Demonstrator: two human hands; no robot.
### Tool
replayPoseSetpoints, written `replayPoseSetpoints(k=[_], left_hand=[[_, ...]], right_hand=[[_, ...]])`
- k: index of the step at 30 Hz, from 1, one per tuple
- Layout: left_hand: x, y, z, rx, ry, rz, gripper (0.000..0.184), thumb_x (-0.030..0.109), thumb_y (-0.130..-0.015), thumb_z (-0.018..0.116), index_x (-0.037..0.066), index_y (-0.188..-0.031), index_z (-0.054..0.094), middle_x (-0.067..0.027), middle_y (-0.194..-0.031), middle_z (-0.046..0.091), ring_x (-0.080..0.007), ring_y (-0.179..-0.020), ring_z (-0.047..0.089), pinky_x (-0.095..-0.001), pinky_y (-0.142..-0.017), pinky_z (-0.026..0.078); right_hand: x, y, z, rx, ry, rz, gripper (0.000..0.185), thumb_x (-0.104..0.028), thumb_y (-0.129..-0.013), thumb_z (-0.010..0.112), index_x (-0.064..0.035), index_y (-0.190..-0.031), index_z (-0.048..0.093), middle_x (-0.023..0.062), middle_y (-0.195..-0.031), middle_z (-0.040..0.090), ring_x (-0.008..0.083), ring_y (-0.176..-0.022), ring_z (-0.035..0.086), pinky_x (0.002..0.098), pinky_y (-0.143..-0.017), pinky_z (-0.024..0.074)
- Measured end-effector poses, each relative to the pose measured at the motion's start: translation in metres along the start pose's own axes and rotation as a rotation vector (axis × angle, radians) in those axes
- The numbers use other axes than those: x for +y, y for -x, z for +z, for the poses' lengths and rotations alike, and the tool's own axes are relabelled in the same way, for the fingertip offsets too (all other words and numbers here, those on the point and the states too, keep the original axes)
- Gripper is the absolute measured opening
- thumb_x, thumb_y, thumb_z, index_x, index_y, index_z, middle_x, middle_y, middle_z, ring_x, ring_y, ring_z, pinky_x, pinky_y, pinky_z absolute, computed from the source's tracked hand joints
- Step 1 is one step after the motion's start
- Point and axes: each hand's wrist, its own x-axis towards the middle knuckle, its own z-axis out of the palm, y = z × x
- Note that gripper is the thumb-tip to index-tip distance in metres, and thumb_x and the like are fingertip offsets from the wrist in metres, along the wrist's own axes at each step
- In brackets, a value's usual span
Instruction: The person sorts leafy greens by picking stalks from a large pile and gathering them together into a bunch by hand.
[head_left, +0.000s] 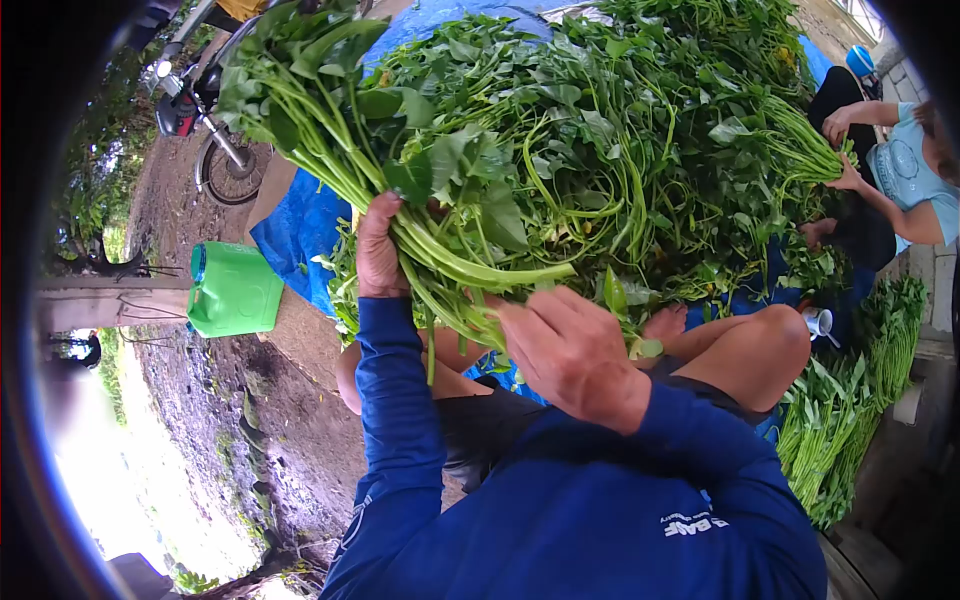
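Observation:
My left hand [380,245] is closed round a bunch of water spinach [335,165], with its leafy tops up and to the left and its cut stems pointing down to the right. My right hand [575,350] is at the lower stems of that bunch, its fingers curled in and pinching near the stem ends; the fingertips are partly hidden. One thick stem sticks out above the right hand. Just beyond both hands spreads a large heap of loose water spinach [600,130].
A blue tarp [305,235] lies under the heap. At the right, another person [905,165] holds a bunch of greens. Tied-looking bundles [835,430] lie at lower right, near a metal cup [818,322]. A green jerrycan [235,290] and a motorcycle [215,140] stand at left.

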Motion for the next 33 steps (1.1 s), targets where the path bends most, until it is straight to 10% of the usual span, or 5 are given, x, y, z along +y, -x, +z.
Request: replayPoseSetpoints(k=[5, 11, 23, 28, 33], left_hand=[[0.011, 0.009, 0.007, -0.046, 0.086, 0.051, 0.056, 0.034, -0.09, 0.074, 0.003, -0.135, 0.064, -0.0162, -0.12, 0.074, -0.0303, -0.1, 0.07, -0.0442, -0.094, 0.06], [0.006, 0.008, -0.018, -0.186, 0.12, 0.031, 0.065, 0.046, -0.088, 0.069, 0.009, -0.14, 0.064, -0.0127, -0.125, 0.074, -0.0346, -0.111, 0.071, -0.0594, -0.101, 0.056], [-0.009, 0.01, 0.011, -0.06, 0.084, -0.004, 0.058, 0.045, -0.087, 0.071, 0.004, -0.128, 0.068, -0.0168, -0.112, 0.075, -0.0336, -0.098, 0.07, -0.0567, -0.094, 0.058], [-0.007, 0.007, 0.005, -0.183, 0.207, -0.111, 0.064, 0.047, -0.088, 0.072, 0.008, -0.138, 0.065, -0.0157, -0.129, 0.072, -0.0358, -0.111, 0.068, -0.0523, -0.104, 0.055], [-0.01, 0.004, 0.012, -0.1, 0.188, -0.085, 0.056, 0.042, -0.089, 0.074, 0.01, -0.135, 0.067, -0.012, -0.112, 0.073, -0.0305, -0.096, 0.065, -0.0502, -0.096, 0.058]], right_hand=[[0.036, 0.067, -0.017, -0.328, -0.287, 0.205, 0.019, -0.011, -0.089, 0.075, -0.0046, -0.107, 0.073, 0.0111, -0.092, 0.067, 0.0283, -0.085, 0.067, 0.0399, -0.073, 0.0555], [0.049, 0.019, -0.058, -0.013, -0.39, 0.433, 0.01, -0.005, -0.09, 0.074, -0.0013, -0.099, 0.074, 0.0137, -0.085, 0.067, 0.0302, -0.073, 0.067, 0.0394, -0.065, 0.0527], [0.034, -0.028, -0.014, -0.1, -0.398, -0.088, 0.037, -0.008, -0.087, 0.079, -0.0096, -0.124, 0.073, 0.0099, -0.096, 0.057, 0.0285, -0.083, 0.064, 0.0404, -0.07, 0.0535], [0.031, -0.023, -0.017, -0.048, -0.347, -0.035, 0.019, -0.011, -0.086, 0.079, -0.0061, -0.102, 0.069, 0.0108, -0.096, 0.061, 0.0335, -0.087, 0.063, 0.0437, -0.072, 0.0516], [0.008, -0.001, -0.015, -0.21, -0.628, 0.38, 0.017, -0.018, -0.094, 0.075, -0.0029, -0.089, 0.066, 0.0169, -0.084, 0.067, 0.0409, -0.078, 0.066, 0.049, -0.069, 0.0513]])
